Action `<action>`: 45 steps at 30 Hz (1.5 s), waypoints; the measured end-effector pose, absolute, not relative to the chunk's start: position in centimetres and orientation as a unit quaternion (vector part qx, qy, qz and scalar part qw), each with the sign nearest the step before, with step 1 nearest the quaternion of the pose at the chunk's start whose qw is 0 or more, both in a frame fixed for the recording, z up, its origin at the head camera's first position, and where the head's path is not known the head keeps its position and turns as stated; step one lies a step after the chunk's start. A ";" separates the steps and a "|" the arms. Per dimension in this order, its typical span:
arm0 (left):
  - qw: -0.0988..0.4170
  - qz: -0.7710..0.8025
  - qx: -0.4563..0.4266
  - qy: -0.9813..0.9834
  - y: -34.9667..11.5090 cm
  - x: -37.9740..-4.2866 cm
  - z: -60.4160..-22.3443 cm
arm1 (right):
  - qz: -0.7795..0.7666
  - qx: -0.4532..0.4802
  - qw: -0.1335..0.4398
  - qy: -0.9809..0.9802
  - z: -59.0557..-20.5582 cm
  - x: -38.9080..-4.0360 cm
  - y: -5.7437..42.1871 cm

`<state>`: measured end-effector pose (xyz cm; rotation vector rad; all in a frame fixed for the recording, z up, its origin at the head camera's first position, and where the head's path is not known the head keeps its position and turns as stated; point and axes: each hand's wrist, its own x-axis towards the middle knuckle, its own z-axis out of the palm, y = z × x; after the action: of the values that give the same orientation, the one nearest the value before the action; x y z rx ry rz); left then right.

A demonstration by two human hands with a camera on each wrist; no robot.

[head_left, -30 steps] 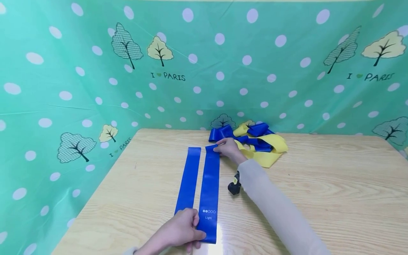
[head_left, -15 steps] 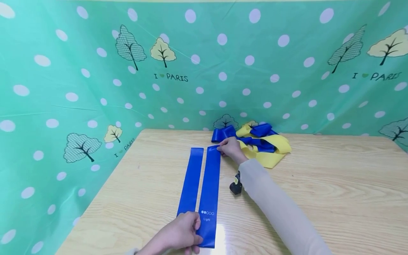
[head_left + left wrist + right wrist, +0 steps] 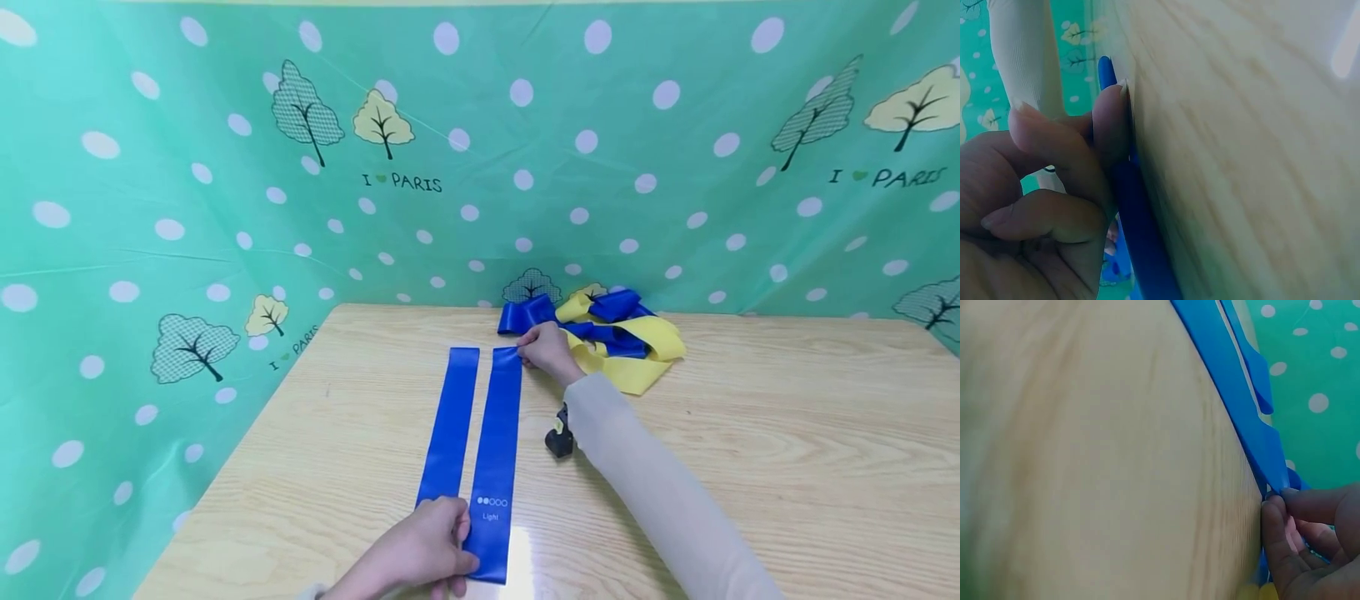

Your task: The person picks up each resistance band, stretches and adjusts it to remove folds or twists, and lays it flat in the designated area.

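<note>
Two flat blue resistance bands lie side by side on the table. The right band (image 3: 495, 450), printed "Light" near its front end, has my right hand (image 3: 551, 352) at its far right corner. In the right wrist view, the thumb and index finger of the right hand (image 3: 1310, 537) pinch that corner. My left hand (image 3: 420, 542) holds the near left corner of the same band, thumb on its edge; the left wrist view shows its fingers (image 3: 1063, 169) bent beside the band's edge. The left hand partly covers the near end of the left band (image 3: 453, 417).
A loose heap of blue and yellow bands (image 3: 630, 342) lies at the back, just beyond the right hand. A small black device (image 3: 558, 440) hangs at the right wrist. The wooden table (image 3: 750, 467) meets a green dotted cloth (image 3: 480, 150) behind and at the left.
The far end of the right band has shifted slightly right with my right hand, widening the gap between the bands, and its folded-looking far edge now lies flatter. The left hand keeps its place.
</note>
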<state>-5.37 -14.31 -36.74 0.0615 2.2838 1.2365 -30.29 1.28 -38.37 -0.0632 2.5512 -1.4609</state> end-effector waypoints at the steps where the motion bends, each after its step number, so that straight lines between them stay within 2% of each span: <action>1: 0.270 0.458 0.023 0.847 -14.3 -5.4 -36.7 | -0.491 -0.022 0.097 0.866 -38.4 -30.3 1.3; 9: 0.285 0.456 0.029 0.843 -14.5 -5.4 -36.5 | -0.476 -0.032 0.100 0.873 -37.8 -30.2 1.6; 19: 0.270 0.471 0.067 0.837 -15.1 -7.2 -35.0 | -0.552 -0.038 0.147 0.820 -35.6 -29.1 3.3; 23: 0.249 0.467 0.086 0.844 -15.2 -8.5 -34.7 | -0.594 -0.049 0.160 0.787 -34.8 -28.9 4.7; 31: 0.186 0.446 0.093 0.871 -14.4 -10.8 -34.6 | -0.605 -0.050 0.122 0.785 -33.1 -28.7 9.2; 37: 0.145 0.441 0.071 0.883 -13.4 -12.3 -34.4 | -0.579 -0.060 0.083 0.809 -33.2 -28.3 11.2; 45: 0.132 0.423 0.068 0.894 -10.9 -14.2 -34.0 | -0.485 -0.076 0.021 0.871 -34.1 -26.8 13.6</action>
<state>-14.23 -10.91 -34.02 0.1980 2.5928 1.2288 -26.79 13.56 -34.09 -0.2366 2.6989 -1.5038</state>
